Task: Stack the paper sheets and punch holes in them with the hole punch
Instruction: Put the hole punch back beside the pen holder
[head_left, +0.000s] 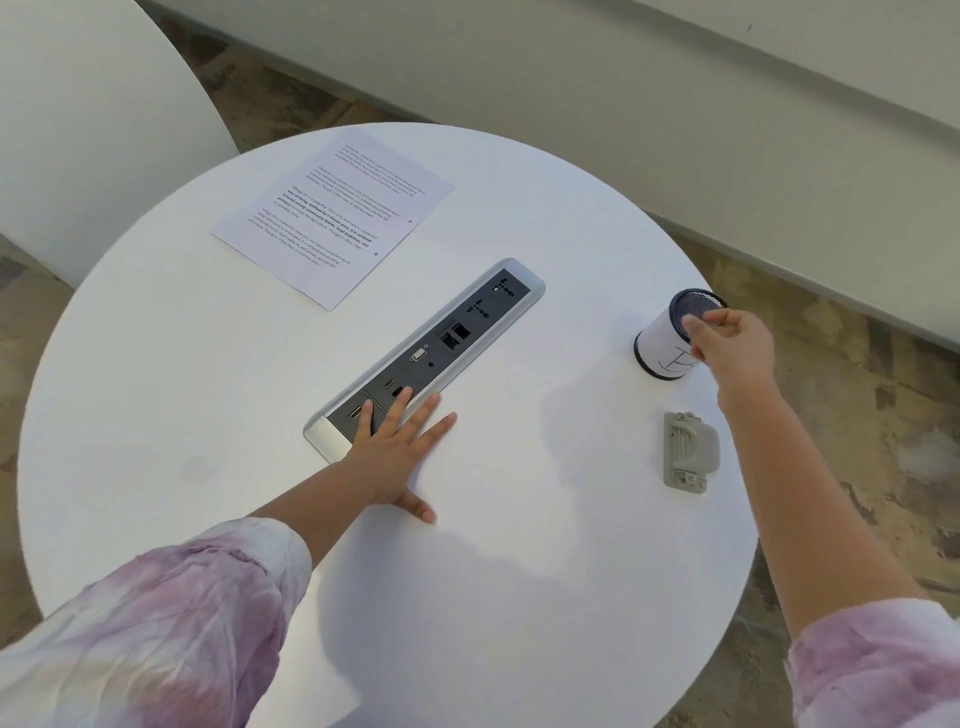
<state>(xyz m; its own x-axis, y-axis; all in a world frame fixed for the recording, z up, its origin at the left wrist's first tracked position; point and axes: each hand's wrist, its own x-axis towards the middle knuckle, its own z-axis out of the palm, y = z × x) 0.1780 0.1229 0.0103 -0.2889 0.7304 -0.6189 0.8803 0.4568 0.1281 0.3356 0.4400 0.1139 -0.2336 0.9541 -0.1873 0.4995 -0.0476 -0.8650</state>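
Sheets (332, 218) lie far-left on counter (519, 545); punch (690, 451) sits right — left hand (400, 447) flat, fingers spread; right hand (727, 338) pinches cup (670, 338) rim.

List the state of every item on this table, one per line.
paper sheets: flat, printed side up, holes already along one edge
hole punch: lying untouched
mesh cup: upright, gripped at the rim
left hand: flat, fingers spread, on the socket panel
right hand: gripping the cup

One paper stack (332, 218), one hole punch (690, 451), one cup (670, 343)
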